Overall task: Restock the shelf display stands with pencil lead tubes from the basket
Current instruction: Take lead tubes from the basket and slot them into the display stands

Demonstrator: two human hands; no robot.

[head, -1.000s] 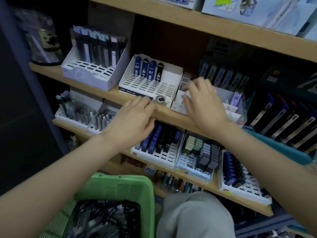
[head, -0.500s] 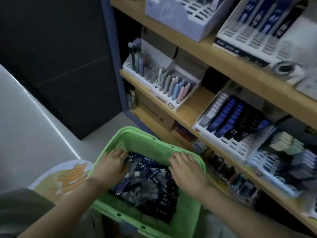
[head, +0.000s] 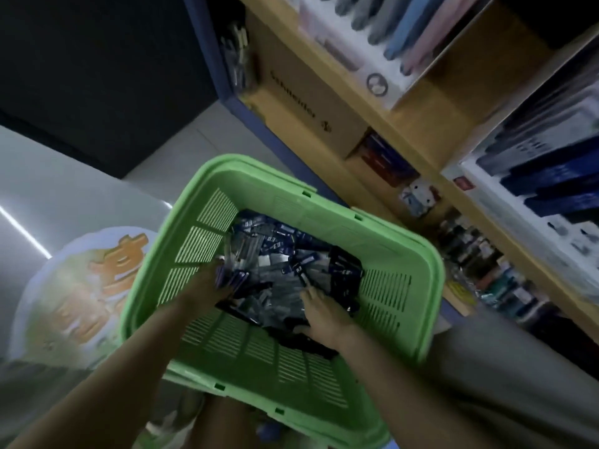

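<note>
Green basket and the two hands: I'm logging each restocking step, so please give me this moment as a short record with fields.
basket: green plastic, slotted walls, below the wooden shelf
contents: loose pile of dark lead tubes
left hand: at the basket's left side, seems to grip a few purple tubes
right hand: fingers spread flat on the pile, holding nothing
display stand: white, on the shelf at right
stage: picking stock from the basket

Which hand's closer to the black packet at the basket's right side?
Right. The right hand lies on the pile just beside the black packet; the left hand is across the basket, by the opposite wall.
</note>
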